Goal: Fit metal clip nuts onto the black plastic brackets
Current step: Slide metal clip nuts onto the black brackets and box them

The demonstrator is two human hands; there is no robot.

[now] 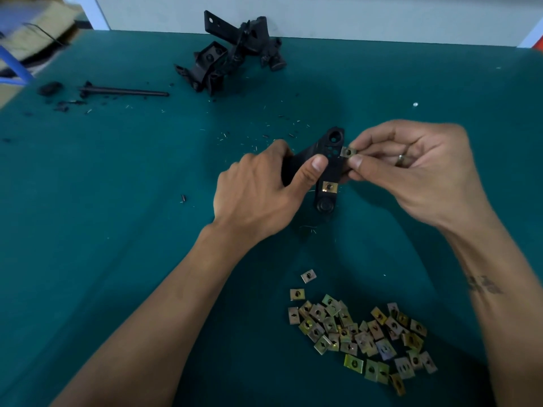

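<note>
while the left hand (258, 189) grips the black bracket (330, 160), right hand (411, 168) fingers pinch a clip nut (348, 152).

I have one view only, from the camera worn on the head, so nothing here is shared with a second angle. It looks forward and steeply down over the counter (117, 186), close enough that both forearms enter from the bottom edge of the picture and the hands sit just above the middle. The lens is wide: the counter's far edge bows across the top of the picture, with a pale wall (382, 16) right behind it. The counter's far left corner is in sight at upper left and the far right corner at upper right. The near edge is out of view below the forearms.
</note>
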